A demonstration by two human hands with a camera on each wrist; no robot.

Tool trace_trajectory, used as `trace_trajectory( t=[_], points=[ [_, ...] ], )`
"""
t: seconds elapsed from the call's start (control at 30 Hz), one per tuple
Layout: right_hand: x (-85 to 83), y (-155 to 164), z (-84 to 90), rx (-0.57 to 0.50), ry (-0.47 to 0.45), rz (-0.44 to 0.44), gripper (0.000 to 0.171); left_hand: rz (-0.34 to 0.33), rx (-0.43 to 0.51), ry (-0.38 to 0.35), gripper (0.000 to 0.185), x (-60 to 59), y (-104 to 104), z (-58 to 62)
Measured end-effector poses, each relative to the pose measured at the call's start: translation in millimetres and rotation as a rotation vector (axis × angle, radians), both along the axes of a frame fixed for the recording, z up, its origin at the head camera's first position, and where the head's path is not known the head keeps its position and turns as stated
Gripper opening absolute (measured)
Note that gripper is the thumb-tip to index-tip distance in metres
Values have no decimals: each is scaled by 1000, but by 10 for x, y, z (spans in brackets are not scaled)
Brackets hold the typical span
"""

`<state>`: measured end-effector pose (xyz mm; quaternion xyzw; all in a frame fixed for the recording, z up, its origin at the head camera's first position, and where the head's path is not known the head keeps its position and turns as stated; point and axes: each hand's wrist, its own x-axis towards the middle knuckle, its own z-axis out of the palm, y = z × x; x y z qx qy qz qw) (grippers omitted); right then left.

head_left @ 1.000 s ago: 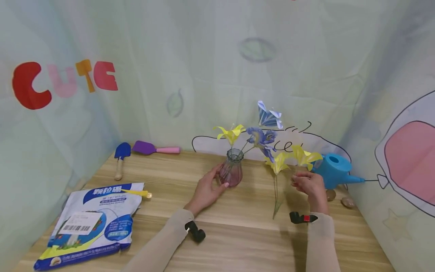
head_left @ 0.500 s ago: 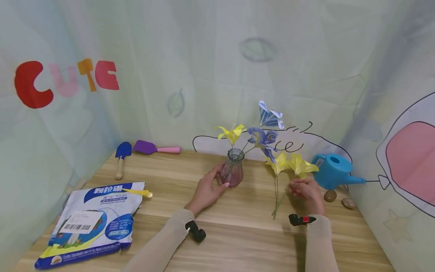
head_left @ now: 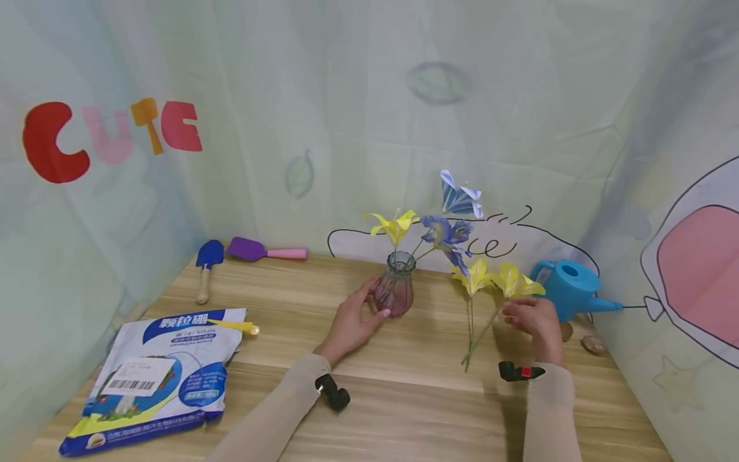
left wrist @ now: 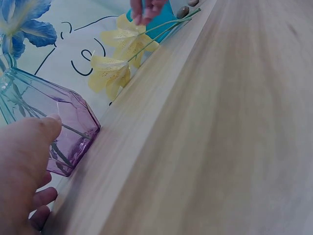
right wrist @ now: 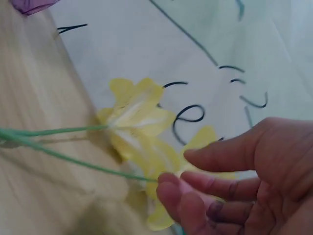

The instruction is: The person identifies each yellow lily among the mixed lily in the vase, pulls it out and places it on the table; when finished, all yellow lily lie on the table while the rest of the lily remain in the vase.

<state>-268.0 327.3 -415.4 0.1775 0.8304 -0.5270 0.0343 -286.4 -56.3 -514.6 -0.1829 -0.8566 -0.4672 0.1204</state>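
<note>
A purple-tinted glass vase (head_left: 394, 290) stands on the wooden table (head_left: 404, 410) with a yellow and several blue paper flowers (head_left: 447, 234) in it. My left hand (head_left: 362, 312) grips the vase low down, thumb on its front; the left wrist view shows the vase (left wrist: 58, 122) beside my thumb (left wrist: 29, 147). To the right, my right hand (head_left: 510, 312) pinches the green stem of a yellow flower (head_left: 512, 281) just under its bloom. A second yellow flower (head_left: 475, 277) lies next to it, stems crossing low down. In the right wrist view my fingertips (right wrist: 171, 188) pinch the stem beside the blooms (right wrist: 137, 115).
A blue watering can (head_left: 568, 290) and pebbles (head_left: 591, 344) sit at the back right, right behind my right hand. A printed bag (head_left: 161, 375) with a yellow spoon (head_left: 235, 327) lies front left. A blue trowel (head_left: 206, 263) and purple spade (head_left: 254, 251) lie against the cloth wall.
My right hand has lowered the yellow flower and shifted slightly right, so its stem now slants toward the other stem's foot. The left hand and vase have stayed put.
</note>
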Motion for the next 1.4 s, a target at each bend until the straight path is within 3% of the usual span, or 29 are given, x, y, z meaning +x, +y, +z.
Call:
trace_trajectory(
  t=[0.3, 0.53, 0.73, 0.9, 1.1, 1.4],
  points=[
    [66, -229, 353, 80, 184, 23, 54, 5, -3, 15, 79, -19, 5, -9],
    [299, -442, 680, 96, 312, -31, 59, 9, 4, 4, 78, 15, 16, 16],
    [505, -570, 898, 104, 428, -24, 56, 15, -2, -13, 77, 19, 21, 16],
    [657, -656, 1036, 120, 501, 3, 53, 20, 3, -35, 78, 10, 26, 16],
    [724, -768, 1094, 105, 534, 13, 49, 17, 9, -26, 77, 5, 23, -4],
    [597, -1159, 1152, 115, 578, 242, 45, 12, 0, 9, 78, -17, 19, -27]
  ],
)
